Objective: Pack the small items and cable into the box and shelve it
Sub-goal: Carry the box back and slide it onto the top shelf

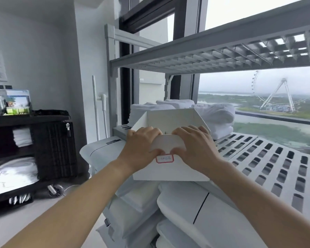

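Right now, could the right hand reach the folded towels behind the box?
Probably yes, once it lets go: the right hand grips the box by its front flap, but the towels lie just beyond, with bare shelf beside the box.

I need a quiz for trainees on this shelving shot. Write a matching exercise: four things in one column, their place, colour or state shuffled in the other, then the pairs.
Things
1. box
2. label
3. towels
4. cart

Place, colour or state
A. black, at the far left
B. white, folded, behind the box on the shelf
C. red-edged, on the front of the box
D. gripped at its front edge by the left hand and the right hand

Pairs: 1-D, 2-C, 3-B, 4-A
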### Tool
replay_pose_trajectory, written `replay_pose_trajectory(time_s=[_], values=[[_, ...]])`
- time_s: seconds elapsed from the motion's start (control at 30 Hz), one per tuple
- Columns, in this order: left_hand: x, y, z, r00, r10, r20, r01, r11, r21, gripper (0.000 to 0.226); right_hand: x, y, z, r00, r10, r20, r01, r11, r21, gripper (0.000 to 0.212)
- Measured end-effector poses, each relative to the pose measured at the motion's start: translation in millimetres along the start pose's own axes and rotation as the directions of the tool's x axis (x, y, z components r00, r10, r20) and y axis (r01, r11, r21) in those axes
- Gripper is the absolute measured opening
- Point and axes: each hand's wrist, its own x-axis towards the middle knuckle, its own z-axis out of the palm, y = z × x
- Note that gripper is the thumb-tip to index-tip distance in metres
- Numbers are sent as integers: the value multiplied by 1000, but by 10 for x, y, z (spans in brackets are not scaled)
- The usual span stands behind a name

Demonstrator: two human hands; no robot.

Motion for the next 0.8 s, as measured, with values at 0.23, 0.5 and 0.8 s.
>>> replay_pose_trajectory(time_s=[0.23,0.5,0.8], values=[[-244,-149,-382,1000,16,-9,-15,997,70,27,41,-391,-15,998,-48,-36,49,998,48,35],[-744,-587,-1061,999,-4,-50,13,982,187,28,277,-1219,134,991,-92,-95,100,991,91,34],[-1441,-1339,-1937,992,-51,-115,85,945,317,29,665,-2440,424,966,-177,-188,216,952,218,34]])
